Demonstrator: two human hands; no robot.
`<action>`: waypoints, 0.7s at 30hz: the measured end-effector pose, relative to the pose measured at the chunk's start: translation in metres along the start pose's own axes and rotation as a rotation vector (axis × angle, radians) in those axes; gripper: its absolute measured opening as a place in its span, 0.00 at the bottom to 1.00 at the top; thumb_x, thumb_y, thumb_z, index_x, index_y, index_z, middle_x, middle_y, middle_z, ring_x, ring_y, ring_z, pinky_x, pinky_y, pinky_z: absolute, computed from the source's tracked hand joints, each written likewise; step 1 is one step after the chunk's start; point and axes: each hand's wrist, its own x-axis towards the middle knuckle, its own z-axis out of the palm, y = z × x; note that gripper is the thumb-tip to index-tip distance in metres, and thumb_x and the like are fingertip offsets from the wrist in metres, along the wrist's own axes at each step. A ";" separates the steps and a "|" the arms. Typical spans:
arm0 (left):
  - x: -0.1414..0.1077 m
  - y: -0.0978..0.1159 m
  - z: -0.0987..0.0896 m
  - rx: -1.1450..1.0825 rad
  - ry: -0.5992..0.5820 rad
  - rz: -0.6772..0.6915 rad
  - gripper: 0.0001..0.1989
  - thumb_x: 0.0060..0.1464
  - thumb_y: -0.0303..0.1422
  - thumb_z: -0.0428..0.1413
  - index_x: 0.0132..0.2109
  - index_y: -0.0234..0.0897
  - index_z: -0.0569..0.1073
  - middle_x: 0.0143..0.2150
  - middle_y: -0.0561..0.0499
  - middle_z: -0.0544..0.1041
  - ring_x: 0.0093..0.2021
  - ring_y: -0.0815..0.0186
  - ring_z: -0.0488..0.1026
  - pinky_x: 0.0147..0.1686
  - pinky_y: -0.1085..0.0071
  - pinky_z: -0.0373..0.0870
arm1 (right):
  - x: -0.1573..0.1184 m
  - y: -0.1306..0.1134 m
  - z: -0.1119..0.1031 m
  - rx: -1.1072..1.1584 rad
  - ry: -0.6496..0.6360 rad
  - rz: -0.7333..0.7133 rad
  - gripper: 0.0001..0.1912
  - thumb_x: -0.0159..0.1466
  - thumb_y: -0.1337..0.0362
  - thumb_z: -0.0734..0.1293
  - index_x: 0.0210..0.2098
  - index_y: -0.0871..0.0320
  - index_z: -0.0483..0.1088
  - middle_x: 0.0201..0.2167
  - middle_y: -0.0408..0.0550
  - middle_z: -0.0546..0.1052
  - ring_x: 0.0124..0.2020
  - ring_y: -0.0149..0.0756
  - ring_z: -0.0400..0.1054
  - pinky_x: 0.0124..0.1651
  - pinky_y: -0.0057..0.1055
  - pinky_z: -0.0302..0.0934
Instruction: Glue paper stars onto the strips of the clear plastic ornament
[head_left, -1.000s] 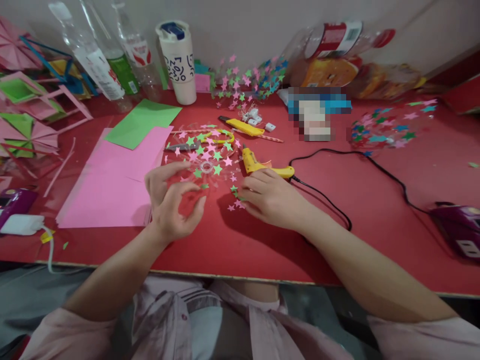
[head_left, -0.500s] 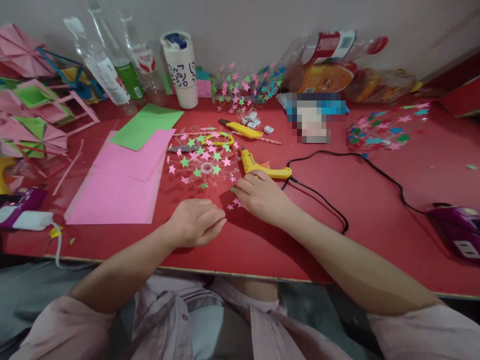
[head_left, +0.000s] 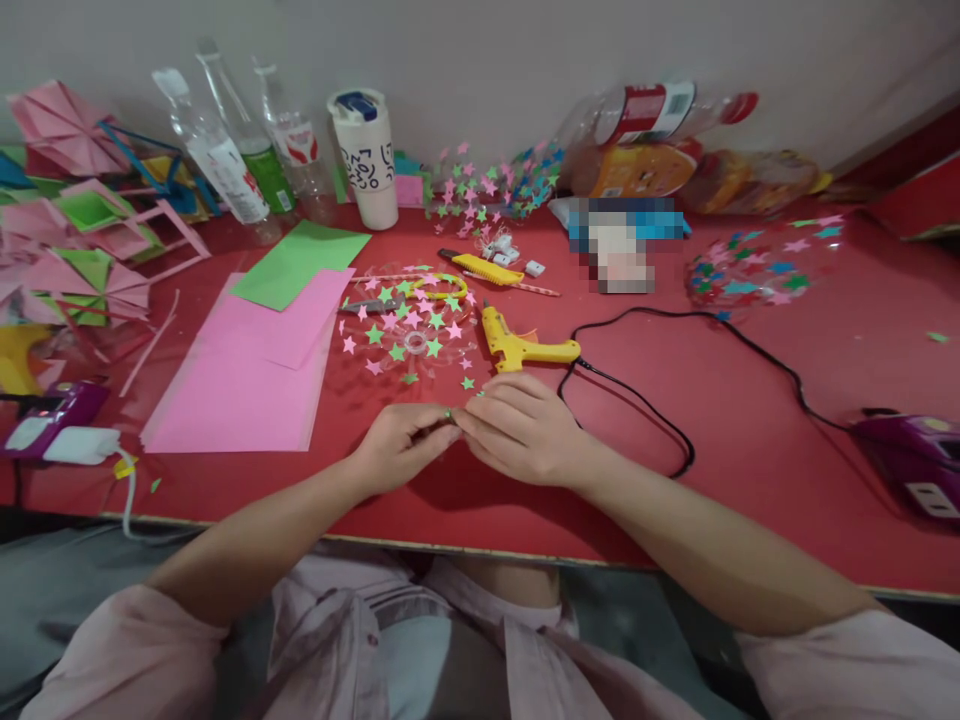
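Observation:
My left hand [head_left: 401, 447] and my right hand [head_left: 525, 428] meet low over the table, fingertips pinched together. Between them shows a bit of a green paper star [head_left: 448, 413], mostly covered by fingers; its full outline is hidden. Just beyond my hands lies a clear, flower-shaped plastic piece [head_left: 415, 344] dotted with pink and green stars. A loose green star [head_left: 468, 383] rests by my right fingers. The yellow glue gun [head_left: 536, 351] lies on its side beyond my right hand, touched by neither hand.
Scissors [head_left: 439, 287], a yellow utility knife [head_left: 487, 267] and pink paper [head_left: 232, 390] lie on the red table. Plastic bottles [head_left: 225, 170] and a tumbler [head_left: 365, 165] stand behind. A black cord [head_left: 742, 340] runs right to a purple power strip [head_left: 919, 465].
My right hand has drawn back from beside the loose stars toward me and met my left hand. A green bit now shows between their fingertips. The view has shifted slightly.

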 end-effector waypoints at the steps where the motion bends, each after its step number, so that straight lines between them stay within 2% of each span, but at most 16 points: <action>1: 0.000 0.000 0.000 -0.029 0.005 -0.014 0.13 0.58 0.32 0.48 0.25 0.35 0.67 0.19 0.55 0.69 0.20 0.73 0.66 0.24 0.77 0.62 | 0.000 0.000 0.000 0.018 0.003 0.005 0.05 0.61 0.68 0.64 0.37 0.59 0.70 0.30 0.44 0.73 0.35 0.32 0.63 0.42 0.32 0.62; 4: -0.002 -0.001 -0.001 -0.063 0.020 -0.022 0.15 0.58 0.31 0.47 0.24 0.35 0.66 0.19 0.55 0.69 0.21 0.73 0.66 0.25 0.78 0.63 | 0.001 0.001 0.001 0.091 0.021 0.072 0.06 0.62 0.68 0.63 0.39 0.59 0.69 0.31 0.45 0.74 0.35 0.33 0.64 0.43 0.33 0.62; 10: -0.001 -0.004 0.000 0.090 -0.017 0.049 0.15 0.57 0.28 0.46 0.22 0.35 0.65 0.18 0.56 0.67 0.20 0.74 0.64 0.23 0.78 0.59 | 0.003 0.000 0.005 0.258 0.010 0.233 0.04 0.61 0.68 0.64 0.36 0.61 0.68 0.32 0.49 0.73 0.33 0.33 0.64 0.39 0.33 0.60; 13: -0.001 -0.005 0.000 0.122 0.033 0.072 0.13 0.56 0.28 0.48 0.24 0.35 0.66 0.18 0.56 0.67 0.19 0.74 0.64 0.23 0.78 0.59 | 0.004 -0.003 0.005 0.333 -0.005 0.272 0.03 0.62 0.69 0.62 0.32 0.60 0.67 0.31 0.48 0.72 0.32 0.32 0.63 0.39 0.32 0.59; 16: -0.001 -0.004 -0.001 0.161 0.110 0.160 0.10 0.56 0.28 0.49 0.27 0.36 0.68 0.19 0.56 0.67 0.19 0.75 0.62 0.22 0.79 0.59 | 0.005 -0.002 0.002 0.368 -0.013 0.283 0.04 0.62 0.68 0.60 0.32 0.58 0.67 0.31 0.46 0.72 0.33 0.31 0.63 0.40 0.32 0.59; 19: -0.002 -0.001 -0.006 0.215 0.198 0.271 0.09 0.54 0.26 0.49 0.27 0.36 0.67 0.18 0.56 0.67 0.19 0.73 0.62 0.22 0.77 0.60 | 0.003 0.011 -0.002 0.236 -0.058 0.272 0.05 0.63 0.68 0.60 0.35 0.57 0.68 0.34 0.48 0.74 0.36 0.34 0.65 0.41 0.34 0.58; 21: -0.004 0.000 -0.010 0.235 0.257 0.311 0.08 0.53 0.25 0.49 0.27 0.36 0.66 0.18 0.55 0.67 0.19 0.73 0.62 0.22 0.76 0.60 | -0.002 0.025 -0.004 0.007 -0.148 0.349 0.08 0.62 0.69 0.59 0.38 0.58 0.69 0.36 0.51 0.75 0.38 0.38 0.65 0.41 0.36 0.56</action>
